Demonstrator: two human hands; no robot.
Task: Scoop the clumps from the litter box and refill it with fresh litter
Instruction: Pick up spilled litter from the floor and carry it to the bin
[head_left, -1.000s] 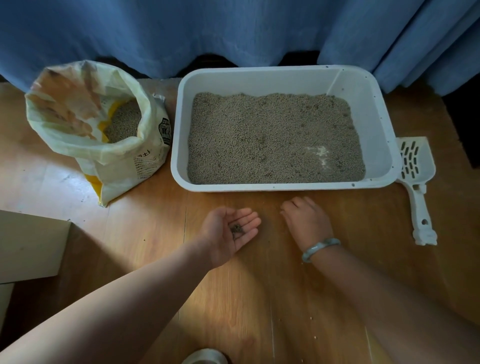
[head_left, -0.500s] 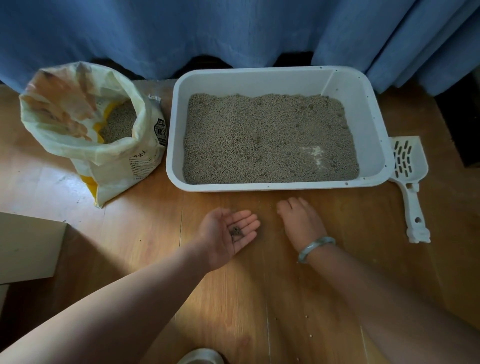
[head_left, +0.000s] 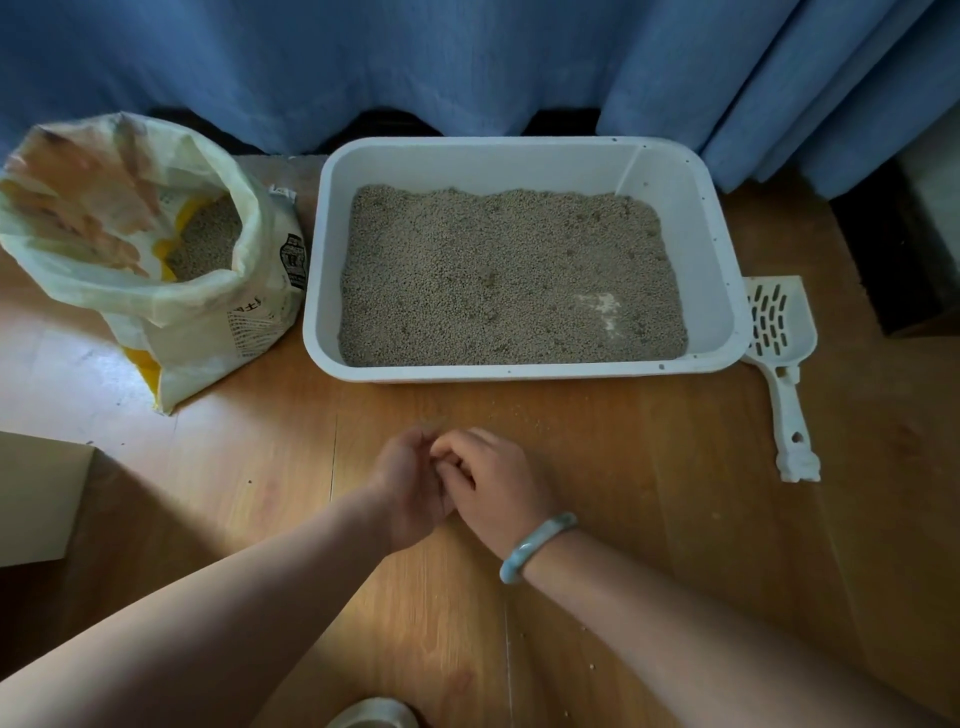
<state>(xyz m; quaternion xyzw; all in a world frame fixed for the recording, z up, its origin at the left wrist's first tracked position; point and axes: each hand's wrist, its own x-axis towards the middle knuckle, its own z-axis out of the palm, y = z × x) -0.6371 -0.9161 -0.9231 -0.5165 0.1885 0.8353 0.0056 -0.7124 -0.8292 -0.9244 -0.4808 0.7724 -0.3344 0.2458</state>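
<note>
Change: my left hand (head_left: 410, 491), palm-up and apart a second ago, now cups my right hand (head_left: 501, 488).
Hands: both curled; any stray grains inside are hidden, so I can't tell.
Litter box (head_left: 519, 372): ahead of both hands, litter level.
Scoop (head_left: 779, 322): ahead-right of them, untouched.
Meaning: probably final tidying.
</note>
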